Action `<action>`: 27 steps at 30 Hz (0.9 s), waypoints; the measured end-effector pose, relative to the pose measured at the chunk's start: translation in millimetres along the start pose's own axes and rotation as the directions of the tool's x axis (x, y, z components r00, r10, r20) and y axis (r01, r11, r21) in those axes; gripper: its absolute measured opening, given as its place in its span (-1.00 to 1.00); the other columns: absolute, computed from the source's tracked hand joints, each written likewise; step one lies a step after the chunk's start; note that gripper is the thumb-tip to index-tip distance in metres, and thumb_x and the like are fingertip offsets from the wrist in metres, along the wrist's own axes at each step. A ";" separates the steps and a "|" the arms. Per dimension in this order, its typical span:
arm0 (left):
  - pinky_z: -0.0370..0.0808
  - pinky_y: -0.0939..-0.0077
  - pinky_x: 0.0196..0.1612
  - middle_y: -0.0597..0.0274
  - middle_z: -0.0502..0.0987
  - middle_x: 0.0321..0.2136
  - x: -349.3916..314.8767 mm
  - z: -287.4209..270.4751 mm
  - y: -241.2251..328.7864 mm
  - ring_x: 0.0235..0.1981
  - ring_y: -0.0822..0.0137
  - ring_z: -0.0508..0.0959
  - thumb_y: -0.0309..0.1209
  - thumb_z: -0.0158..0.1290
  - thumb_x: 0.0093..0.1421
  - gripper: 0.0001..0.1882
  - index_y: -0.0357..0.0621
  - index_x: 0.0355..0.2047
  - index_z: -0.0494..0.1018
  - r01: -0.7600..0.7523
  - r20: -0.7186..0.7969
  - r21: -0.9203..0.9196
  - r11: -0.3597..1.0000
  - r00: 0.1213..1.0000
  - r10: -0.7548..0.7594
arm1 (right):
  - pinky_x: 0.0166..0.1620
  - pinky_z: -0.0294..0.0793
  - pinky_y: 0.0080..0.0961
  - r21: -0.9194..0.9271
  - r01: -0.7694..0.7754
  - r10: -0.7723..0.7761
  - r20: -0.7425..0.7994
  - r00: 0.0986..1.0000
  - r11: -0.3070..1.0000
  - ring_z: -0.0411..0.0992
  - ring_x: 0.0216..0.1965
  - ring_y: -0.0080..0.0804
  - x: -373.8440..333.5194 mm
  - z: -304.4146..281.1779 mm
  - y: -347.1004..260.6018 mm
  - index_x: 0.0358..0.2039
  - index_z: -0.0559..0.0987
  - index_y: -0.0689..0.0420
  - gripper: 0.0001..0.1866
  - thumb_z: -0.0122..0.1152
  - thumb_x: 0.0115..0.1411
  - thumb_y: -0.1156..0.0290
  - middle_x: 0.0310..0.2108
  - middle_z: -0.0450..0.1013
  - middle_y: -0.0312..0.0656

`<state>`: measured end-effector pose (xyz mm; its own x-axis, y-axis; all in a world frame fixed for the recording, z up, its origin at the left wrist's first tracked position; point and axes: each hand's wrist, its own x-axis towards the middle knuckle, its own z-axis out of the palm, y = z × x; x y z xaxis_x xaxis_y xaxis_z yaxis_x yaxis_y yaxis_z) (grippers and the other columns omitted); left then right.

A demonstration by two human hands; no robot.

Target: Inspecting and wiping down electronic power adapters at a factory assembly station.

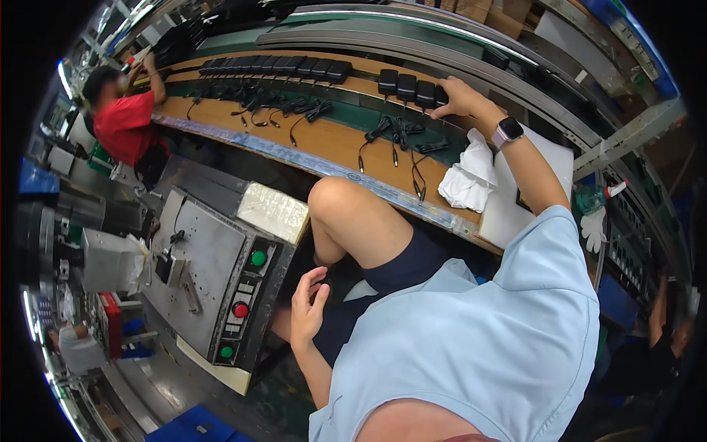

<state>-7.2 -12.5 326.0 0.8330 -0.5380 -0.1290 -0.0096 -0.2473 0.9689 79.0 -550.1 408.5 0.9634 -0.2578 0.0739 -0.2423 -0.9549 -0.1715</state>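
Note:
Along the wooden ledge of the bench stands a short row of black power adapters (406,87), their thin cords hanging toward me. My right hand (462,99), wearing a wristwatch, reaches to the right end of this row. Its thumb and fingers close around the last black power adapter (440,96), partly hidden by them. My left hand (305,306) hovers over my lap beside the machine's button panel (243,302); its fingers are loosely bent and apart, with nothing in them. Coiled black cables (405,132) with plugs lie below the row.
A longer row of adapters (280,66) stands farther left. Crumpled white cloth (471,173) lies near my right forearm. On my left is a machine with a metal plate (195,258), a red button (240,309) and green buttons. A person in red (127,125) works at the bench's far left.

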 end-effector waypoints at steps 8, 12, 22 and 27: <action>0.37 0.49 0.09 0.09 0.50 -0.01 -40.9 -18.0 -20.2 0.00 0.29 0.48 -0.44 0.01 0.30 -0.66 -0.30 0.05 0.40 0.063 -0.092 -0.211 0.976 0.992 -0.084 | -0.03 0.47 -0.36 -0.049 0.254 -0.228 -0.623 0.748 0.966 0.46 -0.13 -0.22 -70.7 -111.4 -60.3 0.08 0.43 0.16 -0.26 0.48 -0.21 0.47 -0.09 0.46 -0.02; 0.42 0.49 -0.01 0.12 0.53 -0.09 -18.7 -35.9 50.2 -0.12 0.28 0.50 -0.53 0.06 0.18 -0.64 -0.30 0.01 0.43 -0.144 -0.159 -0.110 0.983 0.979 0.126 | -0.17 0.53 -0.47 0.568 0.671 -0.237 -0.652 0.720 0.476 0.46 -0.15 -0.20 -100.7 -137.8 -160.6 0.20 0.30 0.11 -0.21 0.34 -0.12 0.61 -0.08 0.43 0.06; 0.42 0.40 0.00 0.05 0.37 0.05 15.1 -19.0 188.2 -0.03 0.21 0.42 -0.38 0.31 -0.04 -0.36 -0.29 0.08 0.39 -0.740 -0.400 0.204 0.641 0.535 0.744 | -0.29 0.49 -0.51 0.664 0.745 -0.730 -0.540 0.419 -0.064 0.39 -0.29 -0.29 -106.0 -73.9 -312.0 0.17 0.29 0.26 -0.22 0.38 -0.11 0.54 -0.10 0.40 0.07; 0.43 0.42 -0.04 0.05 0.38 0.03 -4.8 -39.8 159.1 -0.10 0.21 0.44 -0.29 0.30 0.02 -0.44 -0.32 0.00 0.47 -0.726 -0.459 0.260 0.637 0.488 0.743 | -0.22 0.46 -0.45 0.368 0.929 -0.758 -0.594 0.270 0.043 0.40 -0.28 -0.28 -106.0 -60.6 -351.2 0.06 0.40 0.30 -0.34 0.42 -0.10 0.50 -0.17 0.44 0.02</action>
<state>9.2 -17.2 489.1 0.6531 -0.0766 0.7534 -0.7542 0.0237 0.6562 55.1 -196.4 520.5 0.3756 0.5667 0.7333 0.9268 -0.2260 -0.3000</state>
